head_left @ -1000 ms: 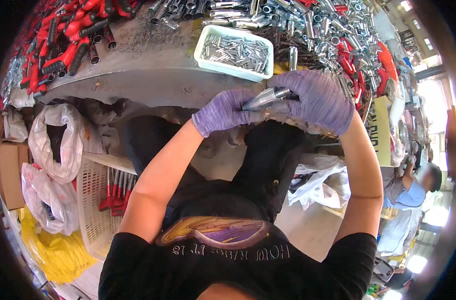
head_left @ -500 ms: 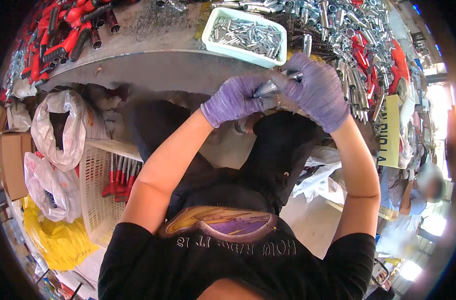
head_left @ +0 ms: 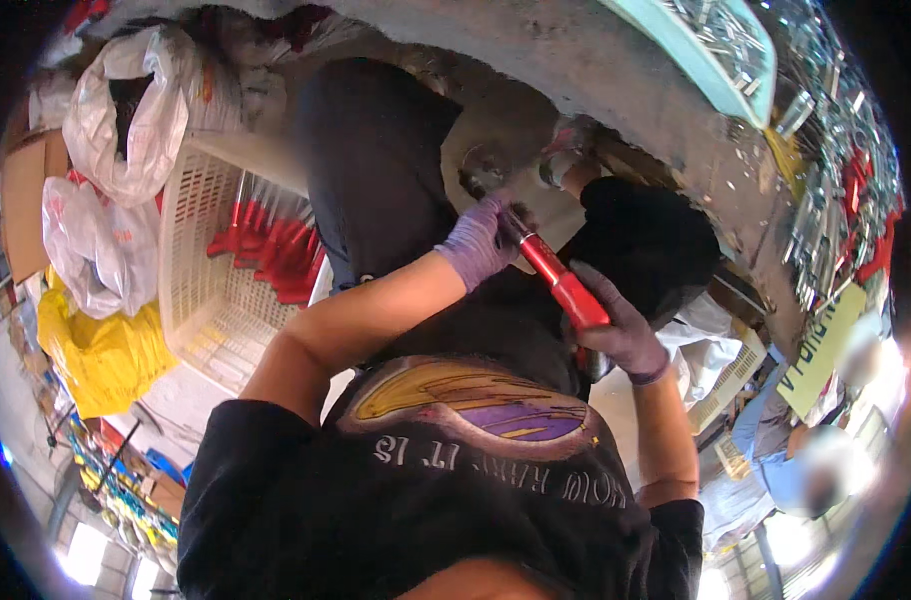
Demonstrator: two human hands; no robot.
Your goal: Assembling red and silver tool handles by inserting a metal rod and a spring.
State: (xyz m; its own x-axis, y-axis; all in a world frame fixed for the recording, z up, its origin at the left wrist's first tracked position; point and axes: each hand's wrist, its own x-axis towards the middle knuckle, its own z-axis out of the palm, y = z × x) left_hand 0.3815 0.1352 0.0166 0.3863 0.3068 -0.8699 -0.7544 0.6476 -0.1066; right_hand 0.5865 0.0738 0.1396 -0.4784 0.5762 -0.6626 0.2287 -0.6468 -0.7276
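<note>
A red tool with a thick red grip [head_left: 559, 280] and a dark, narrower end lies aslant above my lap. My left hand [head_left: 479, 240], in a purple knitted glove, is closed at its dark upper end. The gloved fingers of my right hand [head_left: 626, 328] wrap round the wide red lower end. What the fingertips press on at either end is partly hidden. Similar red-handled tools [head_left: 281, 250] with metal shafts lie in a white plastic basket [head_left: 204, 215] to my left.
A pale green tray [head_left: 698, 62] of small metal pins sits on the worktable [head_left: 536, 65], with metal tubes [head_left: 811, 235] and red parts beyond. White bags [head_left: 101, 250], a yellow bag [head_left: 106, 350] and a cardboard box [head_left: 26, 200] stand left. Another person [head_left: 766, 470] is at right.
My hands have come down from the table edge to my lap. The shiny metal piece in them before is out of sight; they now hold the red tool. The view has turned left.
</note>
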